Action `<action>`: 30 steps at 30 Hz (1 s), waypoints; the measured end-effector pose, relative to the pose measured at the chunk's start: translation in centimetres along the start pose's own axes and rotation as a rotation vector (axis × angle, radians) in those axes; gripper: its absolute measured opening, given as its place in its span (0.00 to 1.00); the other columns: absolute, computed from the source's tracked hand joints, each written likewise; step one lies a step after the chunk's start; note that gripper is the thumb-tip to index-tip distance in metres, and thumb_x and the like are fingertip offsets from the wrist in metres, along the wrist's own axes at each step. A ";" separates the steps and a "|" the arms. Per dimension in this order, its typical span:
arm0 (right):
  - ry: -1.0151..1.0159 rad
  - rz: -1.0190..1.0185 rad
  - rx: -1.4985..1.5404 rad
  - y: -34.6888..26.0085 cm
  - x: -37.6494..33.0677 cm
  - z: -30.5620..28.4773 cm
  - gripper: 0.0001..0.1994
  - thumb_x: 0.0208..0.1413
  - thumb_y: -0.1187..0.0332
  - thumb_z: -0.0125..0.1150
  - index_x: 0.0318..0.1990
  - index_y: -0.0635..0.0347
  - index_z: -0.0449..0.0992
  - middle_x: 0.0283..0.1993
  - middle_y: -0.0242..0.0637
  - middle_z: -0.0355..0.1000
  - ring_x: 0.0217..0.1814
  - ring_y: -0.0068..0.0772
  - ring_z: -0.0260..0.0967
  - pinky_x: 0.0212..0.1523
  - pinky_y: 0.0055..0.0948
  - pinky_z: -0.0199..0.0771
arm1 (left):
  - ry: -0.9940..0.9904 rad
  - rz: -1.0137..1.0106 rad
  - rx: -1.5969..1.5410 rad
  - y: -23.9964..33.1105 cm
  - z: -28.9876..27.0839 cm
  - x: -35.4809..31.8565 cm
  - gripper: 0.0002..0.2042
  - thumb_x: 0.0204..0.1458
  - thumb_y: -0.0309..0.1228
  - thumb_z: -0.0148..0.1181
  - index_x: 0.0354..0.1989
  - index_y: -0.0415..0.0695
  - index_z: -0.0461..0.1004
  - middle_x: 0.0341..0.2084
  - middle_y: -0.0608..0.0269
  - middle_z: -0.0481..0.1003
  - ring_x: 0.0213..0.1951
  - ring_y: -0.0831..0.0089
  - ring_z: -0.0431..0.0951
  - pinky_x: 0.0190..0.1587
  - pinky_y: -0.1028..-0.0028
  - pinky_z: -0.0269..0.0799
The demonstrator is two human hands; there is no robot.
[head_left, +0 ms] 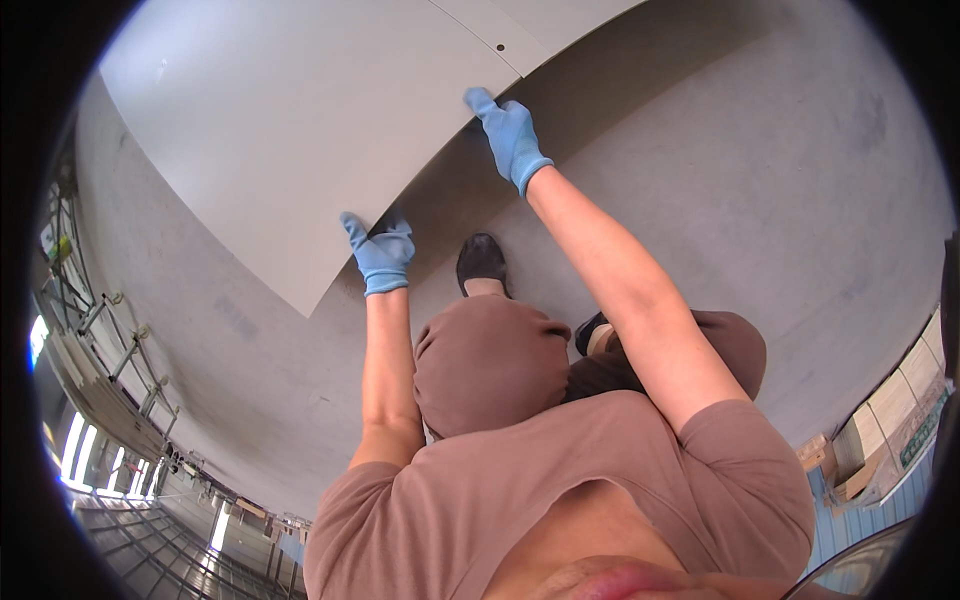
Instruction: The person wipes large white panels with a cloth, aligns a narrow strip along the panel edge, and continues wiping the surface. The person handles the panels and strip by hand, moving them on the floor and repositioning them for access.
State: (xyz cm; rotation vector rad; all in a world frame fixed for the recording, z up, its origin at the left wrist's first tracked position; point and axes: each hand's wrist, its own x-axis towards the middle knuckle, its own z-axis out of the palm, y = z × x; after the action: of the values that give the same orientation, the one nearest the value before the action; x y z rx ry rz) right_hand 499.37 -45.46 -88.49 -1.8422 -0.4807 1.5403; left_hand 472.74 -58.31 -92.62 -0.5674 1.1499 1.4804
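A large flat white panel [270, 110] spreads across the upper left, its near edge raised over the floor and casting a dark shadow. Both my hands wear light blue gloves and grip that edge. My left hand [382, 252] holds it close to the near corner, thumb on top and fingers underneath. Farther along to the right, my right hand [510, 138] is closed on the same edge, thumb on the upper face. The fingers under the panel are mostly hidden. A seam and a small dark hole [501, 47] show near the panel's far right part.
Grey concrete floor [680, 200] lies around the panel and under my dark shoes [482, 260]. Metal racks [120, 360] line the left side. Cardboard boxes [890, 420] are stacked at the lower right.
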 end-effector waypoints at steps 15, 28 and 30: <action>0.154 -0.198 0.022 1.0 -3.2 1.6 0.15 0.61 0.64 0.67 0.30 0.66 0.71 0.25 0.35 0.66 0.30 0.26 0.60 0.35 0.35 0.67 | 0.208 -0.011 0.155 1.8 0.1 -1.9 0.30 0.52 0.52 0.75 0.57 0.46 0.77 0.57 0.56 0.77 0.60 0.57 0.74 0.66 0.50 0.72; 0.032 -0.030 0.324 -2.2 -2.5 -0.9 0.23 0.58 0.68 0.71 0.57 0.72 0.74 0.55 0.49 0.80 0.57 0.41 0.77 0.59 0.37 0.74 | 0.782 0.413 0.715 14.7 -11.2 -0.3 0.36 0.58 0.60 0.58 0.69 0.50 0.67 0.66 0.58 0.71 0.62 0.55 0.70 0.64 0.51 0.65; 0.140 -0.132 0.316 -2.5 -2.2 -0.9 0.20 0.56 0.71 0.70 0.54 0.69 0.75 0.50 0.46 0.82 0.52 0.39 0.79 0.55 0.35 0.77 | 0.789 0.321 0.757 15.7 -11.6 -0.9 0.41 0.55 0.60 0.61 0.74 0.53 0.62 0.73 0.61 0.62 0.70 0.58 0.63 0.69 0.54 0.61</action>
State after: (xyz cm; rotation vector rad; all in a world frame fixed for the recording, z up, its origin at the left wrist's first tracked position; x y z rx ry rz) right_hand 500.12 -45.39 -85.13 -1.6257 -0.2701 1.3053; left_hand 455.52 -67.44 -91.19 -0.4373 2.3619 0.9348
